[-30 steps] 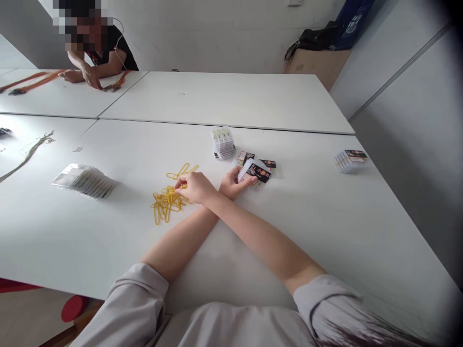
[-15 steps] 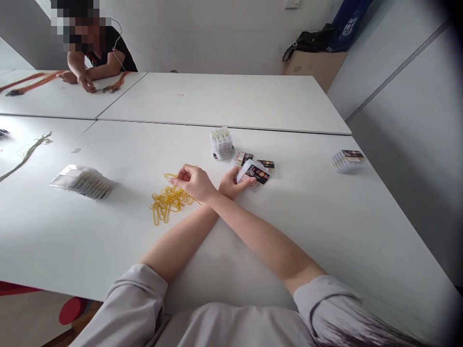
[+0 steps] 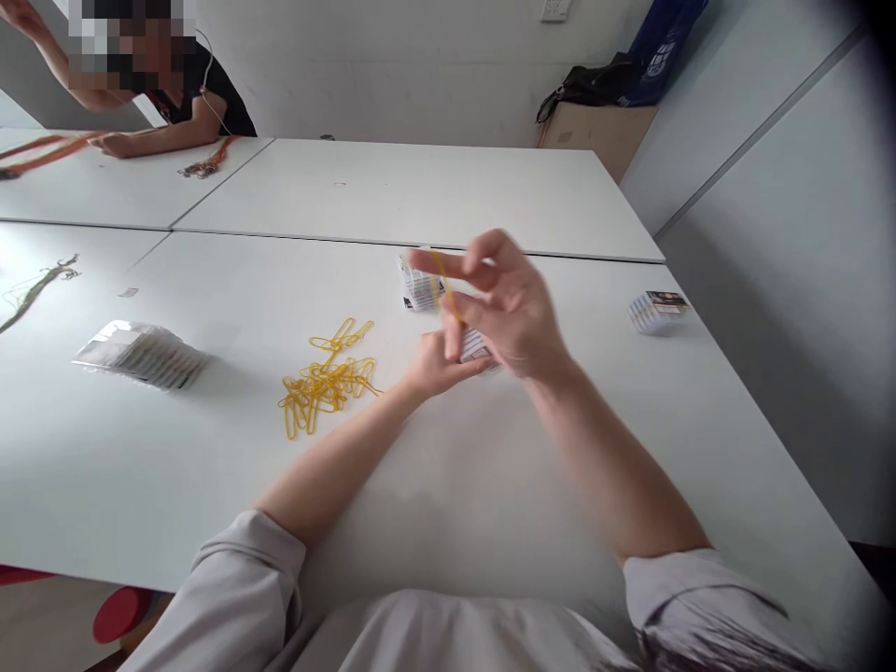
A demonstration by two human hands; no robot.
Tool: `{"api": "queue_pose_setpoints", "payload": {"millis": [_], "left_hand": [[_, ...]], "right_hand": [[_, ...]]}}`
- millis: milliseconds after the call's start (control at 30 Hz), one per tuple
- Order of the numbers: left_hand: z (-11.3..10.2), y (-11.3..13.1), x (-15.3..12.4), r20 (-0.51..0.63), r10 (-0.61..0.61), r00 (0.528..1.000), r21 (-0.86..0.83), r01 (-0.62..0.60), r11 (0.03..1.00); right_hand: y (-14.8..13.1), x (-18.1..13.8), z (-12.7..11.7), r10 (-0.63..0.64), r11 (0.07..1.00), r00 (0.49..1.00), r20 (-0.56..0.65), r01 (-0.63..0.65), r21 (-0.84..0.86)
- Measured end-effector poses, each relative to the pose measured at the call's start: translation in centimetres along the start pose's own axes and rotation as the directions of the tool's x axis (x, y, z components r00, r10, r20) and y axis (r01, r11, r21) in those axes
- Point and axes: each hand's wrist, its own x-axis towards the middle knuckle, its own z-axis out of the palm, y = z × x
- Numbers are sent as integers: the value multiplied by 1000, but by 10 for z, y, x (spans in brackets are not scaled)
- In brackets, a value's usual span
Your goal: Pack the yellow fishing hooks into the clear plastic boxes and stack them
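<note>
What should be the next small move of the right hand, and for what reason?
Probably bring the yellow band over the packs: the right hand holds it stretched, and the left hand grips the packs close by.

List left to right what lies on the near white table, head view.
Green strand bundle, clear plastic-wrapped stack, loose yellow rubber bands, partly hidden translucent plastic stack, black-labelled clear plastic stack.
</note>
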Motion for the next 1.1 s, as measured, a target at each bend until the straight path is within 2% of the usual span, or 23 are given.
{"api": "queue_pose_setpoints", "payload": {"millis": [33, 133, 200, 267, 367, 467, 667, 767, 833, 900, 933, 1000, 1100], "left_hand": [[-4, 3, -1, 12, 31, 999, 69, -32, 997], [-13, 12, -3, 58, 138, 989, 301, -150, 942], [-16, 17, -3, 87, 186, 979, 377, -205, 903], [-17, 20, -4, 121, 222, 968, 427, -252, 869], [-17, 20, -4, 166, 276, 947, 499, -322, 804], [-18, 16, -3, 187, 296, 937, 517, -350, 781], [-19, 11, -3, 133, 313, 940, 478, -338, 811], [-18, 9, -2, 56, 297, 953, 405, -293, 866], [-20, 9, 2, -15, 245, 969, 263, -233, 936], [-26, 10, 9, -100, 163, 982, 34, -160, 986], [-30, 11, 12, -165, 116, 979, -81, -130, 988], [-39, 12, 19, -166, -9, 986, -240, -32, 970], [-50, 11, 25, -145, -129, 981, -418, 57, 907]], "right_hand": [[-6, -6, -14, -28, 994, 999, -28, 25, -109], [-9, -18, -51, -45, 905, 998, 35, 56, -421], [-2, -21, -68, 17, 768, 995, 93, 47, -639], [7, -22, -78, 27, 587, 991, 129, 88, -805], [18, -21, -80, 71, 401, 980, 185, 142, -905], [23, -20, -74, 121, 342, 969, 215, 163, -926], [29, -21, -70, 143, 366, 966, 215, 150, -918], [29, -22, -76, 198, 408, 968, 157, 64, -911], [26, -25, -81, 255, 439, 965, 57, -63, -896], [22, -29, -86, 305, 486, 952, -41, -193, -853], [20, -31, -89, 326, 519, 944, -54, -227, -824], [16, -37, -94, 320, 594, 946, -55, -245, -766], [14, -44, -101, 228, 721, 974, -7, -174, -671]]}}
